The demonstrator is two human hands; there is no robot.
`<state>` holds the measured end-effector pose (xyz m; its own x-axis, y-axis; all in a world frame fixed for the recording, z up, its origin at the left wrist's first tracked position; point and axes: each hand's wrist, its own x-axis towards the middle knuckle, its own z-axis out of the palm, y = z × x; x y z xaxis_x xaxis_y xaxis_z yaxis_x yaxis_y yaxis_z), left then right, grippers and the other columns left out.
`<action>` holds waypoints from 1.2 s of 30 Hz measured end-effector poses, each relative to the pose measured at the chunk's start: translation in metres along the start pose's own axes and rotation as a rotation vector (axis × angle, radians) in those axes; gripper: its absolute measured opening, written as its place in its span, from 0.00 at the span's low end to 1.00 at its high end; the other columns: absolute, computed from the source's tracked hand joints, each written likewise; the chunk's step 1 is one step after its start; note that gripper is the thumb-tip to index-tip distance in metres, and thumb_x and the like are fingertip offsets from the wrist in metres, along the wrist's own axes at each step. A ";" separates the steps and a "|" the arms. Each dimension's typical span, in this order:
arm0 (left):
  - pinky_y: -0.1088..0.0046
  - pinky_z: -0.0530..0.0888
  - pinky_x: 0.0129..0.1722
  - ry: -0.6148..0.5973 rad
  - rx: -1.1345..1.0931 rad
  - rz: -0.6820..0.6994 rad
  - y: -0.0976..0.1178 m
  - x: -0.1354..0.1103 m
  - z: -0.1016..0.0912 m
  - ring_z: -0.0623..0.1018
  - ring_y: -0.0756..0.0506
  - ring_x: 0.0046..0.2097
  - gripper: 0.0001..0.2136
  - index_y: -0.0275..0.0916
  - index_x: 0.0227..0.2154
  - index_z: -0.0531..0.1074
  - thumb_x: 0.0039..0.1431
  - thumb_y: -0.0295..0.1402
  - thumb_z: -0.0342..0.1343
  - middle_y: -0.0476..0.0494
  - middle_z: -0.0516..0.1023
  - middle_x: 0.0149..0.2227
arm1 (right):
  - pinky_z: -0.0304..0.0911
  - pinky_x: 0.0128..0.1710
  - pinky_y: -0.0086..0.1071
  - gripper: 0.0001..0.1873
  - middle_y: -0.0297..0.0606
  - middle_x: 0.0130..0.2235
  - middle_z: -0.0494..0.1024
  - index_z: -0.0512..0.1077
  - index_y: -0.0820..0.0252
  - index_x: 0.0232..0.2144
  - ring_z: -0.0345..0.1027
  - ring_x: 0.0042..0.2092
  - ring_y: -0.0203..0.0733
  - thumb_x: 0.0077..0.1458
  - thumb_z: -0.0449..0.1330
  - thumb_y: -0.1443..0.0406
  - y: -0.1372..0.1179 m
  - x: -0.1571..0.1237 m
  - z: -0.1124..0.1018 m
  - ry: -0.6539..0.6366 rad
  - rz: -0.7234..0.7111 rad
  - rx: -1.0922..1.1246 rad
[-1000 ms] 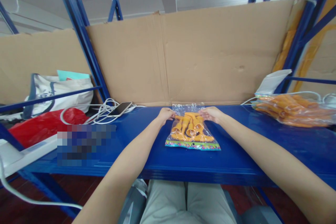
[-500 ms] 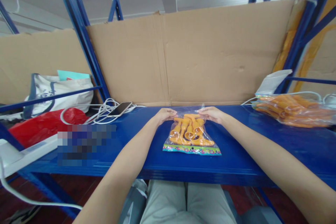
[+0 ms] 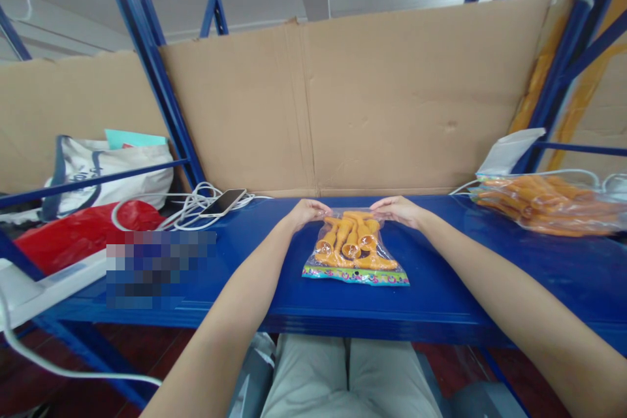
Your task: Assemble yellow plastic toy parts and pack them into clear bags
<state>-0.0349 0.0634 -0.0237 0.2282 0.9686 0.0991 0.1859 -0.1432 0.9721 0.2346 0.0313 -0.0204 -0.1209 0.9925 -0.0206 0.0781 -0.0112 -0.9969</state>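
A clear plastic bag [image 3: 356, 276] lies flat on the blue table [image 3: 235, 255], its colourful printed strip towards me. Several orange plastic pieces [image 3: 351, 248] with flared, cup-like ends fill it. At the bag's far left corner, my left hand [image 3: 308, 212] pinches the plastic between thumb and fingers. My right hand [image 3: 398, 210] grips the far right corner the same way. The bag's far edge runs between the two hands.
Several more bags of orange pieces [image 3: 548, 206] are piled at the right. On the left are a phone [image 3: 224, 203], white cables [image 3: 189, 209], a red plastic bag [image 3: 93, 235], a white tote bag [image 3: 117, 173] and a power strip [image 3: 63, 287]. Cardboard [image 3: 382, 104] stands behind.
The clear plastic that stuck up past the far edge now lies lower and flatter between my hands. The bag has shifted very slightly left; both hands keep hold of its corners.
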 end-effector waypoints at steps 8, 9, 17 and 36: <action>0.70 0.77 0.41 0.038 0.280 0.085 0.002 0.004 0.004 0.79 0.47 0.34 0.13 0.37 0.13 0.75 0.37 0.14 0.52 0.46 0.80 0.24 | 0.69 0.35 0.28 0.11 0.32 0.20 0.75 0.72 0.61 0.15 0.70 0.26 0.34 0.40 0.58 0.78 0.000 0.002 0.008 0.025 -0.168 -0.330; 0.70 0.77 0.40 0.024 0.323 0.100 0.002 0.004 0.005 0.79 0.47 0.33 0.13 0.37 0.13 0.74 0.36 0.14 0.50 0.47 0.79 0.23 | 0.68 0.34 0.28 0.10 0.32 0.19 0.75 0.71 0.61 0.15 0.70 0.26 0.34 0.40 0.58 0.77 -0.001 0.002 0.009 0.025 -0.179 -0.378; 0.70 0.73 0.44 0.020 0.652 0.253 0.014 -0.005 0.014 0.78 0.45 0.37 0.12 0.38 0.14 0.73 0.48 0.24 0.50 0.44 0.80 0.27 | 0.57 0.23 0.28 0.22 0.36 0.14 0.68 0.65 0.59 0.11 0.63 0.20 0.35 0.54 0.54 0.60 -0.005 0.002 0.015 0.037 -0.290 -0.695; 0.70 0.68 0.52 -0.127 0.860 0.300 0.027 -0.014 0.028 0.76 0.42 0.50 0.15 0.37 0.44 0.76 0.62 0.32 0.45 0.40 0.79 0.49 | 0.53 0.19 0.24 0.16 0.32 0.19 0.71 0.72 0.63 0.25 0.59 0.20 0.30 0.41 0.69 0.56 -0.006 -0.003 0.026 -0.087 -0.189 -0.530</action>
<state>-0.0062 0.0400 -0.0045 0.4753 0.8442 0.2478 0.7375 -0.5359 0.4110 0.2085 0.0254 -0.0167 -0.2600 0.9574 0.1258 0.5308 0.2505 -0.8097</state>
